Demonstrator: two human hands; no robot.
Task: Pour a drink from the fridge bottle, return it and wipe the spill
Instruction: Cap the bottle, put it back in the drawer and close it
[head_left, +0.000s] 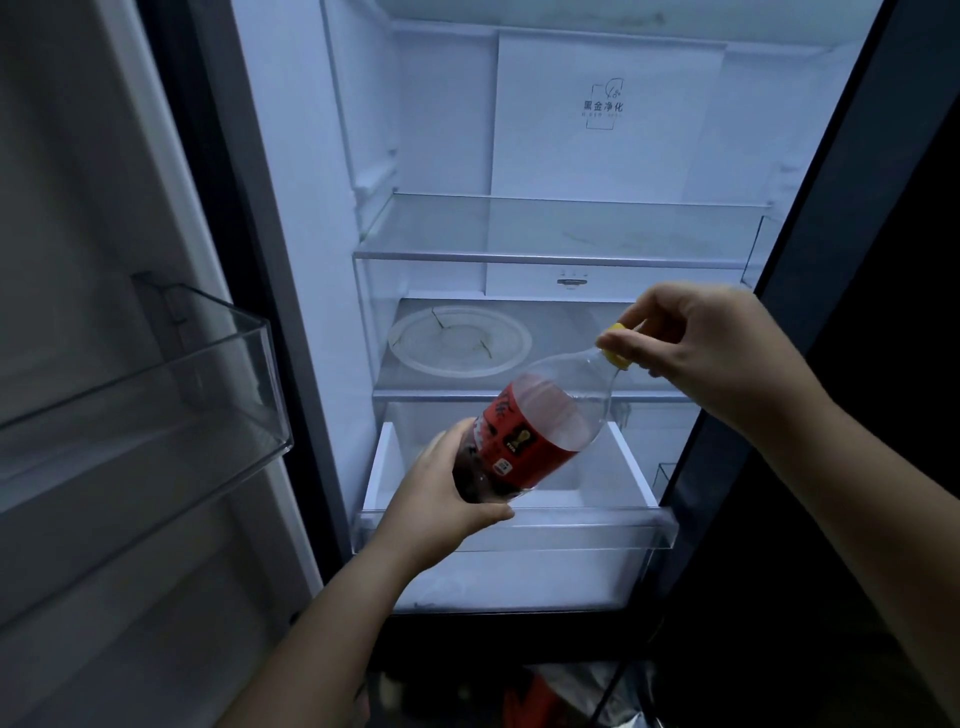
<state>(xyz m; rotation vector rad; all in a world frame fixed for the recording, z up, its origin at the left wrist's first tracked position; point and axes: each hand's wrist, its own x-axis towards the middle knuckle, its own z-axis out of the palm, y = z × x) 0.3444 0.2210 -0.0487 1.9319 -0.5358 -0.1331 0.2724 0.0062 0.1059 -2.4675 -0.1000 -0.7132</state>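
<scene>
Here's the bottle (540, 431), a clear plastic one, mostly empty, with dark drink pooled down at its base and a yellow cap (618, 359) on top. A red label (524, 436) wraps the middle, carrying dark script and a small yellow emblem, but the print is too small to read. It's up in the air in front of the open fridge (311, 208), above the pulled-out bottom drawer (519, 525). The left hand (447, 499) is wrapped around the base, and the right hand (701, 338) is pinching the cap between fingertips and thumb. The bottle lies steeply tilted, base low and left towards the person, cap up and right. On the fridge's back panel (602, 106) I can read "黑金净化". A round clear dish (460, 340) sits on the shelf behind.
</scene>
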